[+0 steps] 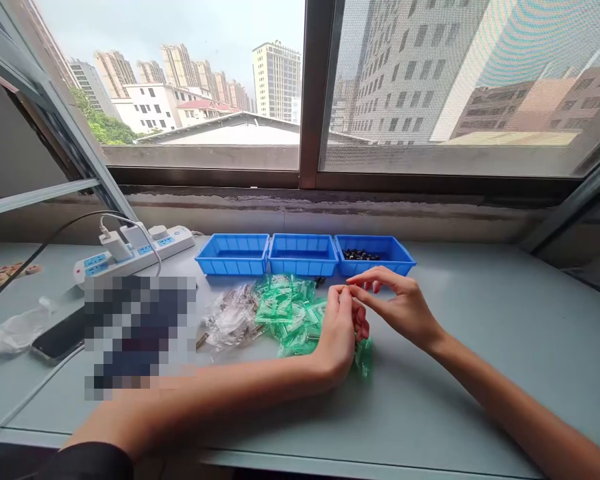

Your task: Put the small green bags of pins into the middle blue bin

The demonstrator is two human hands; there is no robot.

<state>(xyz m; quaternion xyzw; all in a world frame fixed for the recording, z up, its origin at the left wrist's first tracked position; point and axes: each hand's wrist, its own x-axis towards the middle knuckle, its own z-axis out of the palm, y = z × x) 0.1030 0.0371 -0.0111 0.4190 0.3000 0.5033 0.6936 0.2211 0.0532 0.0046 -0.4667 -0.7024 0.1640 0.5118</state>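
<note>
At the near edge of the pale grey-green surface point(455, 400), two bare forearms reach in from six o'clock and meet at the centre. The left hand point(339, 333) stands on its edge, fingers curled together toward the right hand point(400, 303); whatever small item is pinched between the two hands is too tiny to make out. The right hand's thumb and forefinger are pressed together at the tips, the other fingers fanned loosely above. One small green plastic packet point(364, 357) lies just beside the left wrist, at its four o'clock.

At nine o'clock from the hands sits the heap of green plastic packets point(290, 313), touching the left hand's back, and further toward nine o'clock a clear plastic bag of small metal parts point(233, 320). A blurred-out patch covers the surface beyond that, with a dark phone point(60, 337) and a crumpled clear bag point(10, 330) at the far nine o'clock edge.

At twelve o'clock from the hands stand three blue plastic trays side by side: the left blue tray point(233, 257), the middle blue tray point(303, 257), and the right blue tray point(375, 257), which holds a scatter of small black parts point(360, 255). At ten o'clock lies a white power strip point(135, 252) with plugs and cables. Behind runs the window point(310, 93), with tower blocks outside.
</note>
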